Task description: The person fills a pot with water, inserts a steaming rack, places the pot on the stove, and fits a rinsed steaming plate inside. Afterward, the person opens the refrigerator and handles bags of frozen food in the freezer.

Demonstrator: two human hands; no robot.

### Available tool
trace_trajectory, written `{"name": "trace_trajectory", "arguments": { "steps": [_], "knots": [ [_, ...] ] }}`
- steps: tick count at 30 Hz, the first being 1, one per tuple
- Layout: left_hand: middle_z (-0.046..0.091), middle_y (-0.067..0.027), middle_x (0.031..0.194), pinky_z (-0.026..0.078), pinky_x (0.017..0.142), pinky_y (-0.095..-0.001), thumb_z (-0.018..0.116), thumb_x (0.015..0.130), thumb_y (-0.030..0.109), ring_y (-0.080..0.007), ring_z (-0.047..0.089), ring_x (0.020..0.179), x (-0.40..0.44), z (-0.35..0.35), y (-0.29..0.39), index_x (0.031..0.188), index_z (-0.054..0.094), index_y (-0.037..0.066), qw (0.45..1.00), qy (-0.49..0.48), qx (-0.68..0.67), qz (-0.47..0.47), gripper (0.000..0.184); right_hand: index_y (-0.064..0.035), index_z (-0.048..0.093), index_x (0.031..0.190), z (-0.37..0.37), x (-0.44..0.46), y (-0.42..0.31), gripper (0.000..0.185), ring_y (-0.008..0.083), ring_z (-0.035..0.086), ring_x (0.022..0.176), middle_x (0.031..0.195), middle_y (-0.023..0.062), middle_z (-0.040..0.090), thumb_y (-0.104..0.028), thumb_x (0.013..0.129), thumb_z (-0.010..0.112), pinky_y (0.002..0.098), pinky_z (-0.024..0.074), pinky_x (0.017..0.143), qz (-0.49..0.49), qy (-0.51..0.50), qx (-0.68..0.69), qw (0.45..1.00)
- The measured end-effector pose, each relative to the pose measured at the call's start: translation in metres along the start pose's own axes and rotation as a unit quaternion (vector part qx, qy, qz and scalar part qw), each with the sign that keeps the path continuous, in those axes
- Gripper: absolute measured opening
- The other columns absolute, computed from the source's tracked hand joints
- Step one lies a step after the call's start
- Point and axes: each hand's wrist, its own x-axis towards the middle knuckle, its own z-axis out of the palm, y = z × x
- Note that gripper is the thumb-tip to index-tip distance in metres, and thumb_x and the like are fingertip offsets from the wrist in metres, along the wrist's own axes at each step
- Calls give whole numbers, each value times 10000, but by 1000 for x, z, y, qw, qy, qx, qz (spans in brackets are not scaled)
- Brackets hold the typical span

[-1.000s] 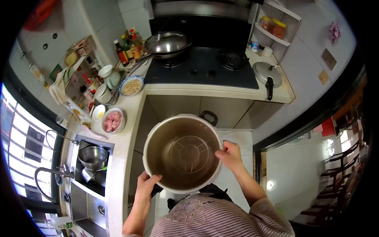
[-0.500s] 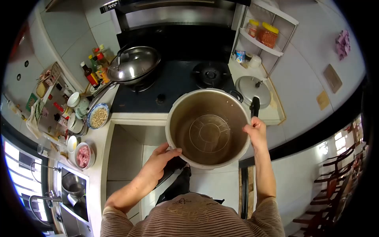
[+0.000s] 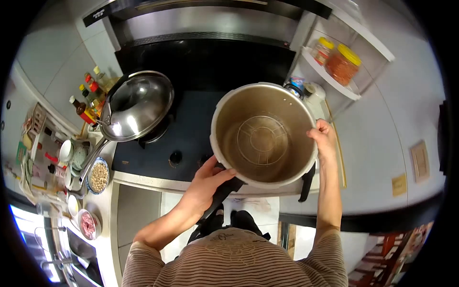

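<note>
A tiled kitchen is surrounding a black cooktop (image 3: 191,129), which is serving as the middle of the view. Nearest, before the cooktop, a person in a striped shirt (image 3: 234,263) is holding a deep metal pot (image 3: 263,98) over its right side. The left hand (image 3: 209,185) is gripping the pot's near-left rim, thumb on top; the right hand (image 3: 325,139) is pinching the right rim. A round wire rack (image 3: 263,141) is lying on the pot's bottom. Left of the cooktop, a bowl of raw meat (image 3: 97,228) and a blue-patterned bowl of pale beans or nuts (image 3: 102,160) are sitting on the counter (image 3: 106,210). On the cooktop's left, a domed steel lid (image 3: 138,103) is covering a long-handled pan (image 3: 91,158). Beyond its left edge, sauce bottles (image 3: 88,103) are standing, their labels too small to read. To its far right, a corner shelf (image 3: 318,69) is holding two yellow-capped jars (image 3: 342,65). Behind it, the range hood (image 3: 210,21) is showing white lettering, illegible here.
</note>
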Motion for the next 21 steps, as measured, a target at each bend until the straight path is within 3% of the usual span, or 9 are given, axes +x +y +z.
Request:
{"name": "trace_trajectory", "arguments": {
  "steps": [3,6,8,10,13,15,18,20,21],
  "knots": [
    [590,-95,977,450,810,-248,617,813,67,-137,561,903,28,19,9,1263,441,40,999,-18,-35,37,484,-69,551,648,-9,56,21,56,100,475,634,636,-17,510,-34,632,590,242,362,601,-45,-28,-67,996],
    [585,-64,919,444,705,-219,635,811,139,-106,539,798,59,25,-12,1251,470,69,994,57,26,91,475,-47,610,808,-9,101,28,170,134,529,748,776,28,594,-86,643,606,260,401,712,-8,-44,-57,997],
    [547,-38,812,407,608,-220,674,777,187,-103,484,699,69,35,-12,1282,452,83,990,86,29,112,562,-49,592,785,-34,156,67,146,115,507,766,749,9,558,-88,645,599,253,388,744,-58,-111,-70,990],
    [505,-29,751,387,578,-225,700,747,234,-105,452,659,88,42,-20,1337,382,65,982,129,52,127,692,-70,521,712,-40,186,81,86,106,462,711,730,-15,490,-82,655,585,249,371,704,-60,-146,-72,985],
    [477,-38,701,379,554,-228,721,717,267,-110,448,632,97,51,-19,1395,254,23,980,144,54,125,859,-113,383,631,-30,207,97,186,66,377,638,672,-46,428,-101,702,554,197,299,595,-68,-143,-70,985],
    [477,-47,707,381,551,-236,716,721,279,-119,458,639,101,54,-24,1394,241,7,979,169,62,92,868,-116,388,638,-36,232,121,194,72,386,642,679,-49,434,-110,720,563,202,307,609,-84,-192,-65,976],
    [541,-180,1025,435,787,-287,699,732,287,-229,535,928,98,57,-22,1400,218,11,981,162,55,92,868,-102,451,692,-60,258,159,146,88,429,679,719,-38,465,-135,745,583,214,344,655,-112,-179,-12,977],
    [408,-224,1308,341,983,-304,678,746,292,-294,407,1210,107,57,-36,1400,211,14,972,178,96,120,850,-80,510,770,-48,250,149,118,106,465,727,774,-21,498,-157,767,600,228,372,705,-70,-188,3,980],
    [302,-200,1406,266,1051,-314,655,761,292,-302,283,1309,93,56,-21,1404,220,48,984,139,95,62,814,-65,539,823,-41,220,109,132,116,483,757,811,-11,517,-169,781,610,237,384,735,-21,-215,-11,976]
  ]
}}
